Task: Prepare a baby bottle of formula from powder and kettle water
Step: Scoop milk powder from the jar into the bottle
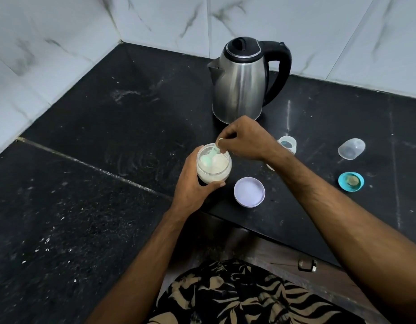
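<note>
My left hand (pixel 194 183) grips an open clear jar of pale formula powder (pixel 214 168) standing on the black counter. My right hand (pixel 244 139) pinches the handle of a light green scoop (pixel 210 157) whose bowl dips into the powder. Behind my right wrist stands the open baby bottle (pixel 287 145), partly hidden by my forearm. The steel kettle (pixel 242 83) with its black lid and handle stands behind both, spout pointing left. The jar's lavender lid (pixel 249 191) lies upside down to the right of the jar.
A clear bottle cap (pixel 351 148) lies on its side at the right. Below it sits the teal collar with its nipple (pixel 350 181). The black counter (pixel 108 136) meets white marble wall tiles behind and at left. The counter's front edge runs near my body.
</note>
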`<state>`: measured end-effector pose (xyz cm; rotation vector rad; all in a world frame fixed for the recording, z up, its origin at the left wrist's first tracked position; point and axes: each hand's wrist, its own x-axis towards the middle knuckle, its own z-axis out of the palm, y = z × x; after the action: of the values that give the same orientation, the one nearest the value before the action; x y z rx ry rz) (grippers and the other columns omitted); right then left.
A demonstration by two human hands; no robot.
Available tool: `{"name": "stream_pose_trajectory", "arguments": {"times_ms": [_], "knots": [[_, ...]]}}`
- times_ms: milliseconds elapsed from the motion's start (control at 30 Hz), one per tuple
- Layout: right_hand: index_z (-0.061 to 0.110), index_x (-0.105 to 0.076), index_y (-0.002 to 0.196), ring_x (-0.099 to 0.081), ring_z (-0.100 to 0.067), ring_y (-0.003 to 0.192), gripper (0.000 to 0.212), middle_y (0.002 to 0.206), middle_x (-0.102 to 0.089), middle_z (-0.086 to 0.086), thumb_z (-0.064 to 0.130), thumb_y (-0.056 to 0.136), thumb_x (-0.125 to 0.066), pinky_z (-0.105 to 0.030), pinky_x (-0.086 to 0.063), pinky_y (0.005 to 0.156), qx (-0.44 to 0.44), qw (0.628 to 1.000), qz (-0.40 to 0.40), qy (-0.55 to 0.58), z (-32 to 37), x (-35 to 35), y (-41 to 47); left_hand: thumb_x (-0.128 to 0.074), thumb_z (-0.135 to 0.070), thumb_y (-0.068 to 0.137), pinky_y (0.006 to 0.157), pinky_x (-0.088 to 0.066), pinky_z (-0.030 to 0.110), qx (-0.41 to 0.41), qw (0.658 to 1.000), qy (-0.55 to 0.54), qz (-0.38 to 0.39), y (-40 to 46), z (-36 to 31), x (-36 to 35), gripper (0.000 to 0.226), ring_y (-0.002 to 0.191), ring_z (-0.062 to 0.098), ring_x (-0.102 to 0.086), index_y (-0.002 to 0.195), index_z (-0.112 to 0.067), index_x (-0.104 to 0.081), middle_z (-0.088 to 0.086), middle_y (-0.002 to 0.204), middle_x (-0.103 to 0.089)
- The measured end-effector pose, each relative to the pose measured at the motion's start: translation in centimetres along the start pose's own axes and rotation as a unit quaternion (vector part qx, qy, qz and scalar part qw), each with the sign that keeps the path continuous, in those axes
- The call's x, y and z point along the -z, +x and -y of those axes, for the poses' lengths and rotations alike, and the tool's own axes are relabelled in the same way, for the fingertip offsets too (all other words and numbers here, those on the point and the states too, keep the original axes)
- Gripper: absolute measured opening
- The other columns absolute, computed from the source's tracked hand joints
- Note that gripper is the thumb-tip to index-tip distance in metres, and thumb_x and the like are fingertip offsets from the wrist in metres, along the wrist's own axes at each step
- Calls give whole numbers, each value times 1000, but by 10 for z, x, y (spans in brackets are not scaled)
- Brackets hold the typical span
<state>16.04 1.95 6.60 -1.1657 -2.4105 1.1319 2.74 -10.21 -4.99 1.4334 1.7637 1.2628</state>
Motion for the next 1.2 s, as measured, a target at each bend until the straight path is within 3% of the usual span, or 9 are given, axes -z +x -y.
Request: {"name": "stream_pose_trajectory", "arguments": {"times_ms": [200,433,500,600,700,800,967,1100,1200], "knots": [[12,-80,82,-59,0,56,16,72,-74,5,9,83,-64,-9,-46,55,20,999,-17,-23,-1,-2,0,-91,-26,66,110,-41,33,-5,1000,0,-1,1,1,0,93,133,11,-47,143,-25,-40,-12,141,-50],[12,-76,78,-60,-18,65,17,71,-68,0,13,84,-61,-28,-48,62,47,991,4,-123,5,-24,-2,-90,-25,68,102,-37,11,-9,1000,-10,-3,1,1,0,89,131,6,-47,141,-34,-40,-19,139,-51],[21,-57,56,-50,-20,61,28,60,-55,5,14,84,-58,-31,-44,61,43,986,9,-159,6,-30,-2,-89,-24,68,100,-37,8,-5,1000,-12,-3,0,-1,0,88,129,1,-48,139,-41,-39,-23,137,-51],[25,-36,56,-45,-22,63,36,61,-45,3,17,85,-56,-32,-39,61,42,980,10,-193,10,-37,-1,-88,-22,70,98,-37,6,3,1000,-16,-7,-1,-3,0,88,128,-3,-49,138,-44,-37,-26,135,-51],[20,-48,69,-51,-23,67,20,71,-51,-1,21,88,-54,-33,-42,62,42,973,28,-227,11,-41,0,-88,-20,71,98,-35,3,17,1000,-17,-4,-1,-4,-1,88,126,-11,-46,138,-44,-35,-28,135,-50],[16,-62,83,-51,-22,69,15,77,-55,-2,23,91,-52,-31,-38,63,43,966,32,-255,11,-44,-1,-87,-18,73,100,-32,1,36,999,-15,2,-1,-3,-2,90,124,-20,-41,144,-32,-34,-13,143,-48],[11,-71,97,-58,-23,75,23,91,-69,-6,22,93,-51,-32,-41,66,41,962,44,-266,11,-47,0,-88,-19,71,104,-34,5,38,999,-9,3,0,0,-1,94,131,-2,-44,148,-22,-34,-7,148,-47],[13,-78,86,-66,-23,79,19,84,-74,-5,18,85,-59,-34,-52,72,38,980,54,-185,10,-40,0,-88,-23,71,102,-39,11,12,1000,-20,2,1,-2,0,88,129,-1,-48,144,-34,-38,-19,140,-51],[17,-76,67,-62,-11,66,16,66,-70,0,11,77,-64,-31,-53,68,11,995,48,-89,9,-27,1,-88,-23,69,98,-38,9,-8,1000,-26,-4,3,-3,1,87,127,1,-51,139,-43,-39,-23,135,-54]]}}
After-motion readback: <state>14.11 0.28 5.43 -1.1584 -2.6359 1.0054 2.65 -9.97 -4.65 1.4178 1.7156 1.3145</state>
